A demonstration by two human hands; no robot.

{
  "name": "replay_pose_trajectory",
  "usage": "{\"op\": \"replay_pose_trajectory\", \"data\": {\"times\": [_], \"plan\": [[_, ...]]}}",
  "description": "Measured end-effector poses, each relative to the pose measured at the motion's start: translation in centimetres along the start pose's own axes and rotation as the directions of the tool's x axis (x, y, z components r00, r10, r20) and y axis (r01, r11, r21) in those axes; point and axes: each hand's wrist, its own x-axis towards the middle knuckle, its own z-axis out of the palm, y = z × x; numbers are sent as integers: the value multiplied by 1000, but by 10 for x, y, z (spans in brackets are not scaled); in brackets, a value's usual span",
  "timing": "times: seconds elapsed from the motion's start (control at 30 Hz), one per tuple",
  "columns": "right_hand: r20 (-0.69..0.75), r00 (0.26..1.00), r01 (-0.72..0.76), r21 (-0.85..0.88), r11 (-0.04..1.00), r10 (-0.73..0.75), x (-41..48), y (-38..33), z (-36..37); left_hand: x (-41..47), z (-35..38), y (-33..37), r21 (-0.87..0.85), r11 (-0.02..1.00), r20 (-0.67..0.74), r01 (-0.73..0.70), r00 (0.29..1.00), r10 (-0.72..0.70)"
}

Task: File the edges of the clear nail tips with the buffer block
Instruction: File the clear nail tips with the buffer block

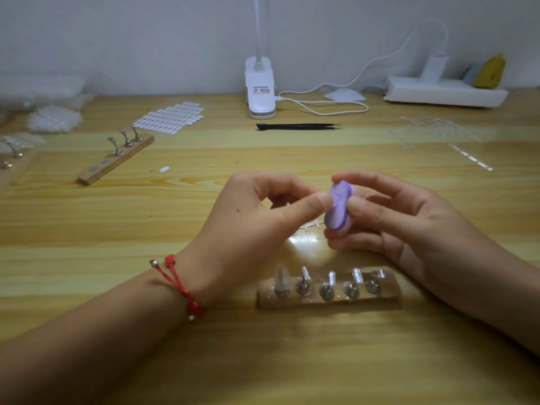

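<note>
My right hand (409, 220) grips a small purple buffer block (339, 207) between thumb and fingers, holding it upright above the table. My left hand (257, 217) is just left of it, thumb and forefinger pinched together against the block's left side; the clear nail tip between them is too small to make out. Below both hands lies a wooden holder (328, 301) with several metal stands; clear nail tips (282, 276) sit on them.
A second wooden holder (115, 160) with three stands lies at the left. Sheets of adhesive tabs (171, 116), black tweezers (298, 127), a white clip lamp (260, 89) with its cable, a power strip (444, 92) and clear plastic sprues (438, 127) lie farther back.
</note>
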Motion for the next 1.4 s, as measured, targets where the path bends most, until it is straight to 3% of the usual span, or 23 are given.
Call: {"op": "replay_pose_trajectory", "data": {"times": [0.37,0.7,0.87,1.03,1.13,1.27,1.4], "plan": [[-105,994,21,59,998,-14,0,0,0,1,-1,-1,56,998,-5,-27,1000,28],[-56,998,28,26,999,-26,-2,1,1,1,-2,-1,120,992,13,-39,999,38],[-104,994,30,90,996,-21,1,2,-3,1,-3,-1,161,985,23,-69,998,66],[29,999,39,-27,999,-38,-2,2,0,1,-1,-2,194,976,-5,-99,995,102],[-13,999,53,15,998,-53,-1,2,-2,0,1,-3,214,972,30,-101,995,96],[44,997,59,-77,995,-56,-1,3,-2,1,-2,-3,215,969,-18,-125,991,132],[-14,997,71,1,997,-71,1,4,-4,-1,2,-4,229,965,54,-126,992,116]]}}
